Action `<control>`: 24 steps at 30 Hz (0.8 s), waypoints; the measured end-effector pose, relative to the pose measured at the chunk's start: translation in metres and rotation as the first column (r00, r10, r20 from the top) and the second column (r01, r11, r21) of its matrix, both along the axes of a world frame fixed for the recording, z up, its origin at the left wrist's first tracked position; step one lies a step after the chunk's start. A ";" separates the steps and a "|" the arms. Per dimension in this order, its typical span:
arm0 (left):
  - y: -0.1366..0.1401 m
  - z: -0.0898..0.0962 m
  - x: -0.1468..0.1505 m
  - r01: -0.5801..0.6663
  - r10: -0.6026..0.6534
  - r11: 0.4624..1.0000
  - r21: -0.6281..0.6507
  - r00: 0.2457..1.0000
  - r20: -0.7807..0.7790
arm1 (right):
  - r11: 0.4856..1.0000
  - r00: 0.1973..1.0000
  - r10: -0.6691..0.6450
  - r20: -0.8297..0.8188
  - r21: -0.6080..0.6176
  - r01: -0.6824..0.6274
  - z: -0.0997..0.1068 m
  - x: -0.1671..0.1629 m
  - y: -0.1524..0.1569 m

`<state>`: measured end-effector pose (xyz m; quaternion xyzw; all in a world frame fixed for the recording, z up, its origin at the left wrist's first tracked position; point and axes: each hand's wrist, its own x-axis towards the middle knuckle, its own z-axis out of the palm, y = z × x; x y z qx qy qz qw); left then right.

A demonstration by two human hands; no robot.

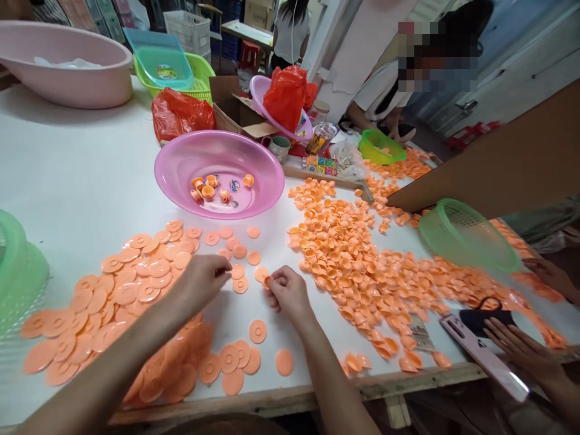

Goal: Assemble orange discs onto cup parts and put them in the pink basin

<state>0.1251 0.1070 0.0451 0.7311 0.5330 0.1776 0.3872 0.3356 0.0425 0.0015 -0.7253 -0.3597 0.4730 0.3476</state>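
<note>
My right hand (287,291) is closed in a pinch on a small orange plastic cup (267,282), mostly covered by the fingers. My left hand (209,273) is closed, thumb and fingertips together beside an orange disc (238,271) on the table; what those fingers hold, if anything, is hidden. A heap of flat orange discs with raised rings (125,293) lies under and around my left forearm. To the right of my right hand spreads a big pile of small orange cups (348,260). Beyond my hands, a pink basin (181,187) holds several orange cups with discs on them.
Green baskets stand at the left edge (27,272) and on the right (471,241). A co-worker's hand (521,350) rests by a phone (480,356). Another person bends over a green bowl (380,158). A cardboard panel (493,145) rises at right; red bags (181,118) lie behind.
</note>
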 end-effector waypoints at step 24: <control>-0.026 -0.063 0.043 -0.047 0.117 0.972 -0.231 0.946 0.302 | 0.966 0.936 0.219 0.274 0.077 -0.248 -0.012 -0.037 0.006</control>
